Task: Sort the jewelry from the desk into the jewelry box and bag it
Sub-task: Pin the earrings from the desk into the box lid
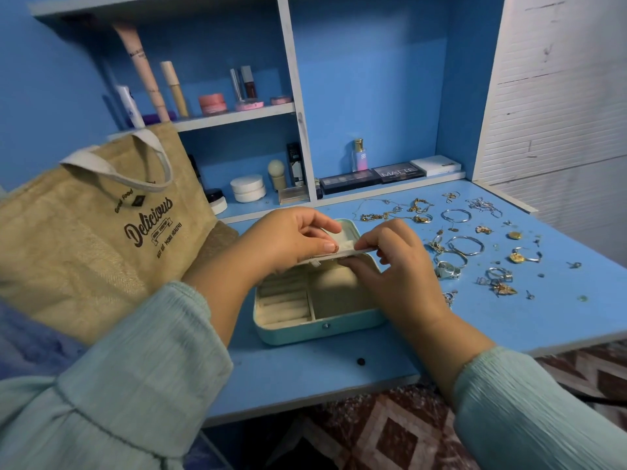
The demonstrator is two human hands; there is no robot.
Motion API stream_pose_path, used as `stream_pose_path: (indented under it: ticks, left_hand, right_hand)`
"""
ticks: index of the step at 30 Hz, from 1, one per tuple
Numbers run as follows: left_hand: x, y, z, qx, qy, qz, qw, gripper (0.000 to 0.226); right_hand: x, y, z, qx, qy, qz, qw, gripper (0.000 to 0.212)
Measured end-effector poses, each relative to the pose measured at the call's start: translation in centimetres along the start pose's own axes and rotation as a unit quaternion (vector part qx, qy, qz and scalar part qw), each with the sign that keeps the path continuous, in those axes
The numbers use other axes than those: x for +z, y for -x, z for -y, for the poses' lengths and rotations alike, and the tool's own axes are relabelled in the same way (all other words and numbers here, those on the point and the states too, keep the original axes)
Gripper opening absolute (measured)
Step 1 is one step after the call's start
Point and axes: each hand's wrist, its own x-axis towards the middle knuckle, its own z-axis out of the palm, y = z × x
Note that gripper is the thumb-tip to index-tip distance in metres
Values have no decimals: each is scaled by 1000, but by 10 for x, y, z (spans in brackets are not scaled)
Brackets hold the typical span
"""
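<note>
A small teal jewelry box (298,332) sits open on the blue desk (509,320), its cream ring rolls and compartments showing and holding nothing visible. Its lid (349,232) stands half raised. My left hand (291,239) and my right hand (397,262) both pinch a flat cream insert panel (353,251) at the lid's edge, above the box. Several gold and silver rings, bangles, chains and earrings (468,245) lie scattered on the desk to the right of the box. A jute bag (95,232) printed "Delicious" stands at the left.
Shelves behind hold cosmetics: tubes (146,69), jars (248,188), a perfume bottle (359,156) and palettes (373,176). A white wall panel (559,96) bounds the right. The desk's front edge (305,398) is near my arms, with a patterned rug (390,435) below.
</note>
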Motion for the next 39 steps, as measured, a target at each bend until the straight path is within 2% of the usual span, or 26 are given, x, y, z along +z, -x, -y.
stream_pose_path:
  ticks: [3,10,19,39]
  left_hand:
    - [-1,1,-1,-3,-3,10,1000,20]
    - [-1,1,-2,3,-28,17,999,19]
    - [-3,-2,-16,-3,-164,40,986,17]
    - [-8,-15,-27,-48,-281,105,953,4]
  right_hand:
    - [1,1,-2,-8,6,-7,1000,23]
    - [2,3,-4,-16,6,-9,1000,23]
    - [2,4,-5,-6,2,-6,1000,22]
    - [1,6,-4,-7,2,-13,1000,20]
